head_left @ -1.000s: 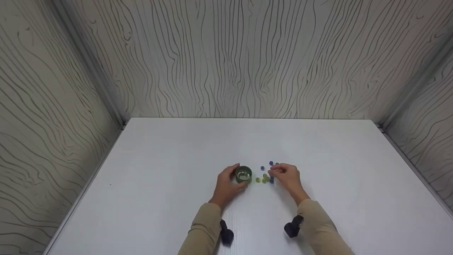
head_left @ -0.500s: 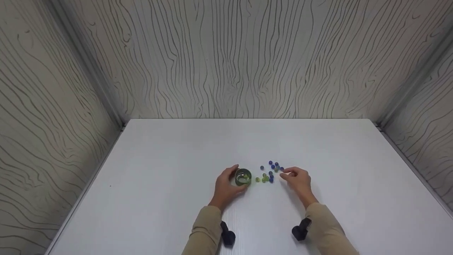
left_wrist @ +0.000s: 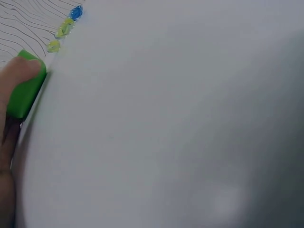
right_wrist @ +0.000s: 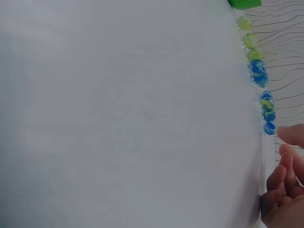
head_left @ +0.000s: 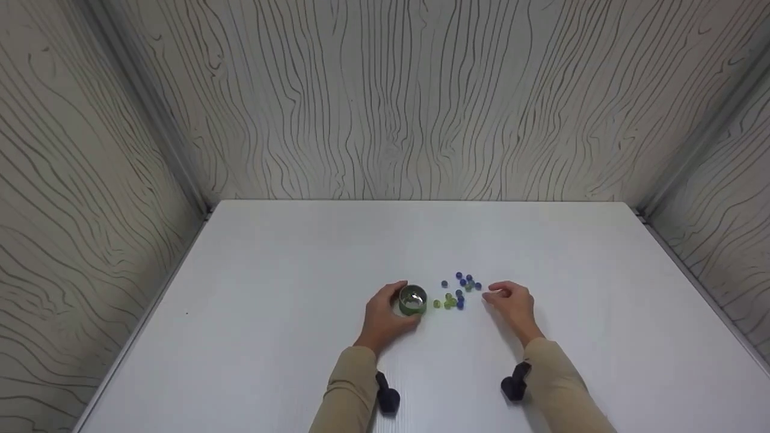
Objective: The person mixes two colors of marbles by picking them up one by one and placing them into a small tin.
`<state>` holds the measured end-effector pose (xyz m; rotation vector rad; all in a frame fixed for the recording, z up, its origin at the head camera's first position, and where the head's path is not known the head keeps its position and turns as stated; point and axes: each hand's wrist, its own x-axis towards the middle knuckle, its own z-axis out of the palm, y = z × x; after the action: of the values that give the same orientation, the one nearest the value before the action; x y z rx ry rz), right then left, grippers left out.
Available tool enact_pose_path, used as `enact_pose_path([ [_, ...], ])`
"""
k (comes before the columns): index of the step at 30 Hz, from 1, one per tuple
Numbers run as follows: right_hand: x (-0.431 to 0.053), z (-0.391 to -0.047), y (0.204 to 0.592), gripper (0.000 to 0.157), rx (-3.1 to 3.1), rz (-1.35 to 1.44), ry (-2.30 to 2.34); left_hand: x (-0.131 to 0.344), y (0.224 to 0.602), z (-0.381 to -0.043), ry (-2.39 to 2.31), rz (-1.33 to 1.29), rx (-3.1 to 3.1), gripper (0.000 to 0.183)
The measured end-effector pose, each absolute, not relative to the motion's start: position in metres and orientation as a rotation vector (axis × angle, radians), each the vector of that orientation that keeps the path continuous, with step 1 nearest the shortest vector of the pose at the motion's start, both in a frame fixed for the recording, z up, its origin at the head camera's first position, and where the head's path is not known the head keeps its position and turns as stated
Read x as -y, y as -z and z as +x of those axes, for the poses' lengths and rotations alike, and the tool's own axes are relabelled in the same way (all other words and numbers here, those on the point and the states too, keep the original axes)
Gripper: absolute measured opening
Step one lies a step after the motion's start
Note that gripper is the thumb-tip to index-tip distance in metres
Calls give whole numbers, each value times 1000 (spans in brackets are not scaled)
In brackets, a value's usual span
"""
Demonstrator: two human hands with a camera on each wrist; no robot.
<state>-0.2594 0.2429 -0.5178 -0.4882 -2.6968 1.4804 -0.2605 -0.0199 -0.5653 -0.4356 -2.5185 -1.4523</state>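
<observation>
A small green bowl (head_left: 412, 311) with a shiny pale inside stands on the white table, gripped by my left hand (head_left: 383, 319) with fingers round its far side and thumb at the near side. In the left wrist view that thumb lies on the bowl's bright green wall (left_wrist: 24, 97). Several glass marbles lie right of the bowl: yellow-green ones (head_left: 448, 305) nearer to it, blue ones (head_left: 461, 305) beyond. My right hand (head_left: 514, 308) hovers just right of the marbles, fingers loosely bent, thumb and forefinger apart, holding nothing. The end blue marble (right_wrist: 270, 128) is close to a fingertip.
The white table (head_left: 289, 258) runs back to a panel (head_left: 385, 108) with a wood-grain pattern. Similar panels (head_left: 78, 210) stand at both sides. Dark wrist-worn devices (head_left: 388, 400) sit under both sleeves.
My right hand has moved right, off the marbles, uncovering several blue ones. The left hand keeps its hold on the bowl, almost in the same place.
</observation>
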Motion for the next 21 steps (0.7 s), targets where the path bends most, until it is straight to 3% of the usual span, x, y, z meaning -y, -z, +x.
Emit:
enact_pose_path([
  [21, -240, -274, 515, 39, 2856, -339, -1417, 22, 559, -259, 1472, -434, 2539, 66],
])
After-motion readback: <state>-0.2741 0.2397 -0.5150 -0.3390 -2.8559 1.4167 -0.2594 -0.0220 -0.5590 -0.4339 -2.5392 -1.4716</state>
